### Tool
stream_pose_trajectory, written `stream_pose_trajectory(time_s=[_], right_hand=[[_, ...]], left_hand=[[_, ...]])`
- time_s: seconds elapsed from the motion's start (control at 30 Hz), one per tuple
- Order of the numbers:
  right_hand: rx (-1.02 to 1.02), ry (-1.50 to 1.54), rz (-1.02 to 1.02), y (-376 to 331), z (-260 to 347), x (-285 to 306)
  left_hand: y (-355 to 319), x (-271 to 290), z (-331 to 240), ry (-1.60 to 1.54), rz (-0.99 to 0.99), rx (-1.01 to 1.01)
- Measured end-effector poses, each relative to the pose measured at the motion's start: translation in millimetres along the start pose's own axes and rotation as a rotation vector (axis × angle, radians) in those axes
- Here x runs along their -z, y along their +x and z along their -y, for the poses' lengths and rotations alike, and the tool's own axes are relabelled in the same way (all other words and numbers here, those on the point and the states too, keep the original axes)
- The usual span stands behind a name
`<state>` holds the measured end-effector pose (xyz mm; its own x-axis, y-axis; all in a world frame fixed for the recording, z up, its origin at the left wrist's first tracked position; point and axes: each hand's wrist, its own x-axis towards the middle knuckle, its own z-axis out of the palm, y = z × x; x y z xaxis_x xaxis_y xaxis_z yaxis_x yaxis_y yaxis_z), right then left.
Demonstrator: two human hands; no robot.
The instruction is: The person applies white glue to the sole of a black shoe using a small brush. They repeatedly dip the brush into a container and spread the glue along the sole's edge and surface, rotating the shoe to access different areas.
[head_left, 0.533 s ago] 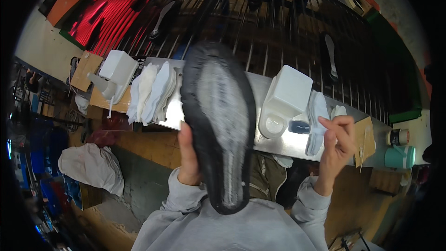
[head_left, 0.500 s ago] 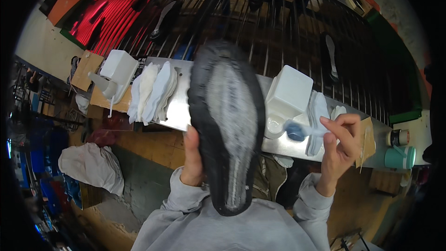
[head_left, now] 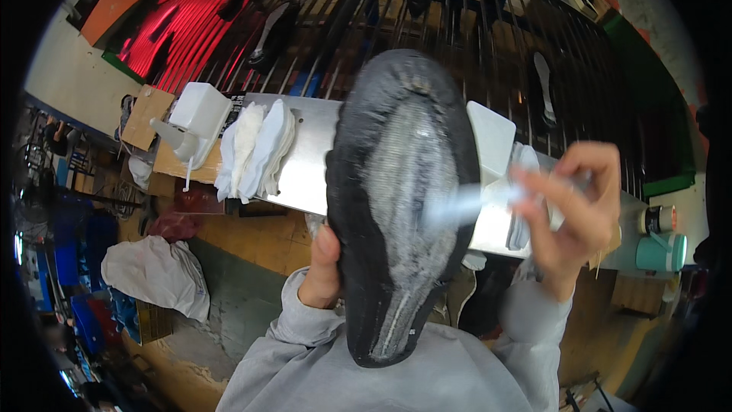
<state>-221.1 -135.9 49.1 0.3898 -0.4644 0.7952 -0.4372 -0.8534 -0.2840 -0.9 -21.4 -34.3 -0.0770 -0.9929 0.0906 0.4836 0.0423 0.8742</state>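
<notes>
A black shoe upper (head_left: 354,221), its underside facing up with a grey, partly wet-looking middle, stands toe-away in front of my chest. My left hand (head_left: 320,263) grips it from the left side; the thumb shows along the edge and the other fingers are hidden behind it. Between the fingertips of my right hand (head_left: 576,217) is a small pale brush (head_left: 469,204), smeared by motion. Its end lies over the grey underside, seemingly touching it. Partly hidden behind the shoe on the right is a white container (head_left: 492,136).
On the metal bench (head_left: 309,179), a pale stack of flat pieces (head_left: 267,152) lies beside another white container (head_left: 200,114); a second stack (head_left: 518,217) is at right. Beyond run dark bars with shoes (head_left: 543,91) on them. A mint-green pot (head_left: 665,252) stands far right.
The brush has moved left from beside the white container onto the shoe's underside. The shoe has shifted right and slightly away, now covering the container's near part.
</notes>
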Motion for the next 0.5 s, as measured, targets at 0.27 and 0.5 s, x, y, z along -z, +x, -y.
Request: stream_pose_trajectory(time_s=[0.27, 0.5], right_hand=[[0.027, 0.034, 0.070, -15, 15, 6], [-0.121, -0.020, -0.229, 6, -3, -7]], left_hand=[[3, -1, -6, -0.027, -0.053, 0.008], [0, -20, -3, -0.053, -0.131, 0.051]])
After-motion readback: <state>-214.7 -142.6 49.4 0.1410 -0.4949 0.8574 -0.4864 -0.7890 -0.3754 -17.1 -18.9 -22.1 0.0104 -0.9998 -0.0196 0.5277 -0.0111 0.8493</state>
